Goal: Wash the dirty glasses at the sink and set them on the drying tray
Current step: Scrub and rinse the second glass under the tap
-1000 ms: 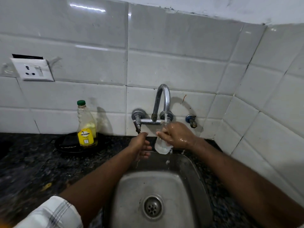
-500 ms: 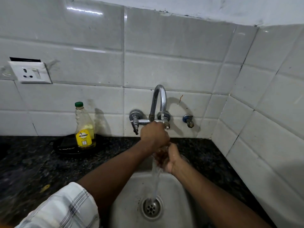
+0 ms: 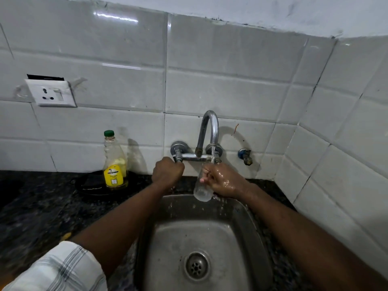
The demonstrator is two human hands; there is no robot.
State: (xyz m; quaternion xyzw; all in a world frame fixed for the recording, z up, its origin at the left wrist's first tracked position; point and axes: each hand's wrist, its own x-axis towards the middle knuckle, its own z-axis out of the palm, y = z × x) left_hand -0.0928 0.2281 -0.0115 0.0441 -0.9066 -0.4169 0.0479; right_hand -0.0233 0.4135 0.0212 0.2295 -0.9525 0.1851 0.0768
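Note:
My right hand (image 3: 223,181) grips a clear drinking glass (image 3: 202,191) upright under the curved chrome tap (image 3: 207,131), over the back edge of the steel sink (image 3: 165,238). A thin stream of water runs from the spout into the glass. My left hand (image 3: 168,172) is curled round the tap's left handle, whose lever is hidden under the fingers. No drying tray is in view.
A bottle of yellow dish liquid (image 3: 114,162) with a green cap stands on a black dish (image 3: 92,185) left of the tap. Dark granite counter (image 3: 37,211) surrounds the sink. A wall socket (image 3: 51,93) and a small side valve (image 3: 244,156) sit on the tiled wall.
The glass, which was tipped low with water pouring into the sink, is back up under the spout. My left hand moved from the tap's middle to its left handle.

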